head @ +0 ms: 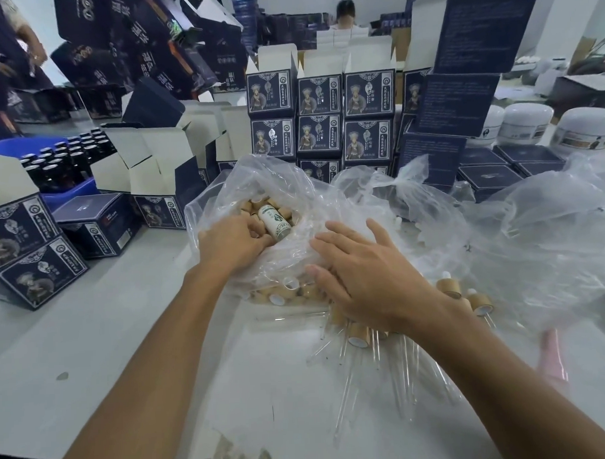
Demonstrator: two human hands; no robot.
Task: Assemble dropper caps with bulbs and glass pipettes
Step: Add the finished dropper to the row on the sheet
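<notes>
at the far left of the table stand dark printed boxes and a blue crate of dark bottles, well apart from the work. moving right, the left hand reaches into the mouth of a clear plastic bag that holds a heap of wooden caps; its fingers are curled down among the caps, but whether they already pinch one cannot be told, since the knuckles hide the tips. just beyond those fingers, touching or nearly so, a small labelled bottle lies on the caps with its long axis running from far-left to near-right. to the right the right hand lies flat on the outside of the bag, fingers spread and straight, pressing the film down and gripping nothing. under and just near of that hand more caps show through the film, and past its wrist a few caps with white bulbs lie on the table. the glass tubes are strewn below the right wrist, their long axes pointing mostly toward the person, so the right hand is clearly the nearer one to them, while the left is the nearer to the loose caps. the next move likely turns on lifting a cap out leftward and bringing it to a tube on the right. further right lies more crumpled plastic.
</notes>
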